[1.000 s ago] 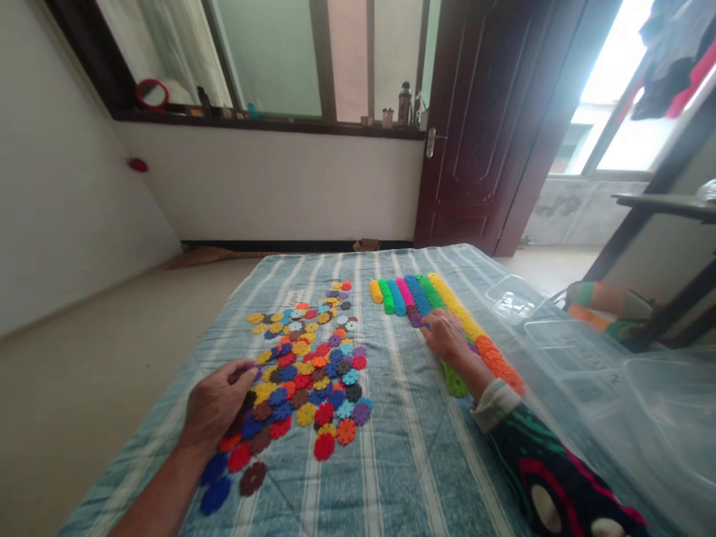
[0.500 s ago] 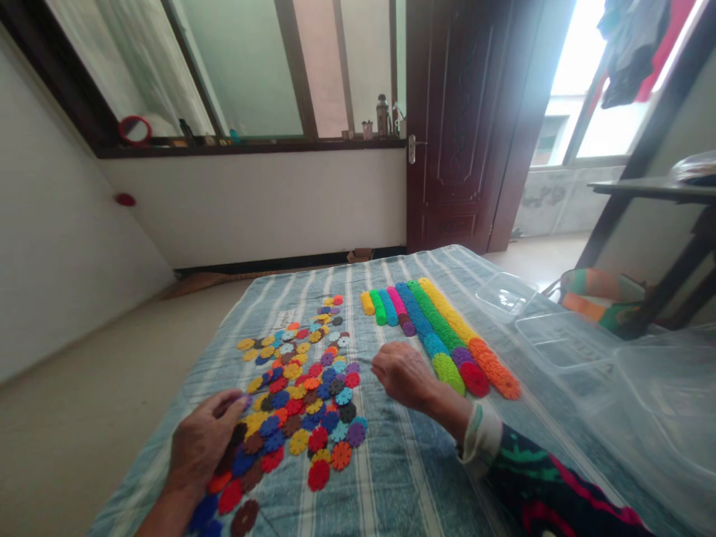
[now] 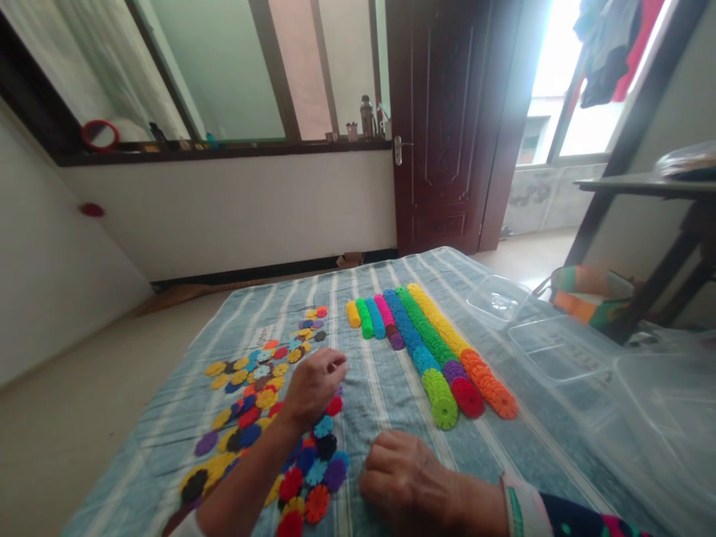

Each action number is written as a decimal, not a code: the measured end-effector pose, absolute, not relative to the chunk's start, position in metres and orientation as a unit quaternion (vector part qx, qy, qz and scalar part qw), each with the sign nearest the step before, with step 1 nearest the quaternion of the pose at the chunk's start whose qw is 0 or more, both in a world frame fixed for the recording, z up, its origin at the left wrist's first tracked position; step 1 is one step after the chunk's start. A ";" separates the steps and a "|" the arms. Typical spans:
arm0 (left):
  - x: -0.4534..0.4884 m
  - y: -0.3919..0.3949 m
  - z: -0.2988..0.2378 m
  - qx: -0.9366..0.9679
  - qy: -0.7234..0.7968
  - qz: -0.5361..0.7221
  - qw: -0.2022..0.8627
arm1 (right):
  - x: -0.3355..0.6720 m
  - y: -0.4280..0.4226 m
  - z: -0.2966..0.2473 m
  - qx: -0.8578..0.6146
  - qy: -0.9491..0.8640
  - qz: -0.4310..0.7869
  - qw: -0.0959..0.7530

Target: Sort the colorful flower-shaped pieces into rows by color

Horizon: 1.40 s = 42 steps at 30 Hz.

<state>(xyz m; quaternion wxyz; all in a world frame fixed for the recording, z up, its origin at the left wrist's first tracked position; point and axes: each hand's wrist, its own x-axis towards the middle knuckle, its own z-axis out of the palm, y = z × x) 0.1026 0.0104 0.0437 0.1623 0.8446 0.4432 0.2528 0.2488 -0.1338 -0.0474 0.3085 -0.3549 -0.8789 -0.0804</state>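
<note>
My left hand (image 3: 316, 384) reaches over the spread of colored slotted plastic discs (image 3: 291, 483), its fingers curled in near the pile's right edge. Whether a disc is between its fingertips I cannot make out. My right hand (image 3: 408, 477) rests closed low on the cloth, right of the loose discs, and its fingers hide whatever they may hold. Beyond it lie long rows of overlapping discs sorted by color: a lime green stretch (image 3: 441, 399), a red end (image 3: 468, 397), an orange stretch (image 3: 489, 382). A purple disc (image 3: 206, 443) lies at the pile's left edge.
Striped blue cloth (image 3: 385, 388) covers the bed-like surface. Clear plastic boxes (image 3: 559, 347) stand along the right side. Shorter disc rows, one yellow (image 3: 353, 314), lie toward the back. A dark door (image 3: 441, 134) stands beyond the far edge.
My left hand has moved from the pile's near left across to its right side. My right hand has drawn back toward me. The view has turned slightly right.
</note>
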 end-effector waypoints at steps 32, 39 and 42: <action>0.216 0.036 -0.010 0.844 0.475 0.227 0.103 | 0.236 -0.115 -0.083 -0.333 -0.849 -0.149 0.383; 0.221 0.033 -0.006 0.841 0.489 0.217 0.086 | 0.236 -0.113 -0.086 -0.330 -0.847 -0.146 0.390; 0.221 0.033 -0.007 0.840 0.493 0.213 0.081 | 0.236 -0.114 -0.084 -0.326 -0.847 -0.144 0.394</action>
